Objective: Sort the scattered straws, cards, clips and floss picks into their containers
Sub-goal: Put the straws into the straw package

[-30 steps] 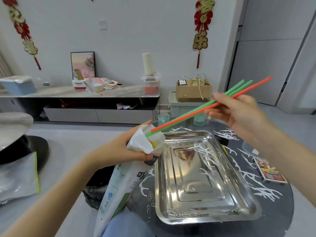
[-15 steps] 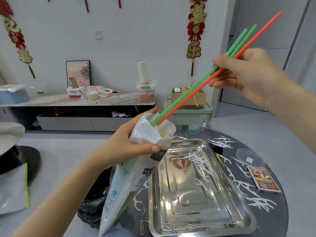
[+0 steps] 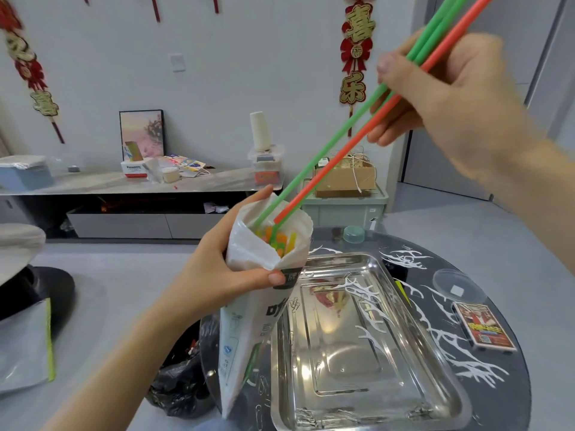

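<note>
My left hand (image 3: 224, 272) grips the neck of a tall white paper bag (image 3: 249, 321), held upright at the table's left edge. Several coloured straw ends show inside its open mouth. My right hand (image 3: 435, 88), raised at the upper right, pinches three long straws (image 3: 326, 157), two green and one orange-red, slanting down with their lower tips at the bag's mouth. A steel tray (image 3: 367, 353) lies on the dark round table (image 3: 497, 384), with paper clips (image 3: 314, 415) along its near rim. A card box (image 3: 483, 326) lies at the right.
A clear round lid (image 3: 457, 284) and a small teal cap (image 3: 353, 234) sit on the table's far side. A black plastic bag (image 3: 180, 384) lies on the floor beside the table. A low cabinet (image 3: 124, 197) with clutter stands along the back wall.
My right hand has lifted and tipped the three straws steeper. Their lower tips have come to the mouth of the bag, which my left hand has raised and turned more upright.
</note>
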### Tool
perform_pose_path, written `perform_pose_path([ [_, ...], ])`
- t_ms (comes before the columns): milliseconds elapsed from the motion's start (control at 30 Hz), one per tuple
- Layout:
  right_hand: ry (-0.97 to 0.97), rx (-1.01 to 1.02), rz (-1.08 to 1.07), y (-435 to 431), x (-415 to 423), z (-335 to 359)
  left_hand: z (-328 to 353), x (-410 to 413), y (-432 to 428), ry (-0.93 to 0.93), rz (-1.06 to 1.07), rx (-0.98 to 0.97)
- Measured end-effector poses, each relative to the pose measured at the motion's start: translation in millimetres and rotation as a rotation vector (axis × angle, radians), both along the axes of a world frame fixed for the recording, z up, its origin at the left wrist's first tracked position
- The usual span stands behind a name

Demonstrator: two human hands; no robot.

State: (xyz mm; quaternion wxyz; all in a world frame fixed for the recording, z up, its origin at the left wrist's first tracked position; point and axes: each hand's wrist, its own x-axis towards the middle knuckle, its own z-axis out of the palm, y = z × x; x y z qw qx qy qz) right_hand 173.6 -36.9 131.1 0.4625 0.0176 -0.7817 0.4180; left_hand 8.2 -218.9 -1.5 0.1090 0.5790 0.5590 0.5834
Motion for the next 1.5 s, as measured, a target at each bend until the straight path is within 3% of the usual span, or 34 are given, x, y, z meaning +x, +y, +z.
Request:
perform_pose_path([
  [400,-0.069,0.213,-0.089,1,-5,15,0,3,4,0.022,-0.036,0.018],
  [733,-0.379,0.139,0.135,-23,-38,-9,-3,3,14,-0.012,-0.046,0.021],
  [867,-0.468,0.252,0.157,-32,-50,-28,-5,1,20,-0.080,-0.024,0.053],
  [1000,-0.442,0.012,0.129,-21,-52,-19,-5,-1,19,-0.100,-0.011,0.056],
  [1067,-0.478,-0.012,0.144,-20,-53,-19,-4,-2,20,-0.111,-0.006,0.063],
  [1200,-0.682,0.250,0.009,-23,-50,-31,-3,1,24,-0.116,-0.004,0.060],
  [1267,-0.585,0.191,-0.096,-19,-51,-25,-4,0,26,-0.118,0.003,0.053],
  [1367,-0.256,0.043,-0.123,-12,-46,-7,-5,-2,28,-0.117,0.010,0.042],
  [1500,0.025,0.212,-0.074,-14,-41,0,-5,-3,29,-0.119,0.017,0.029],
])
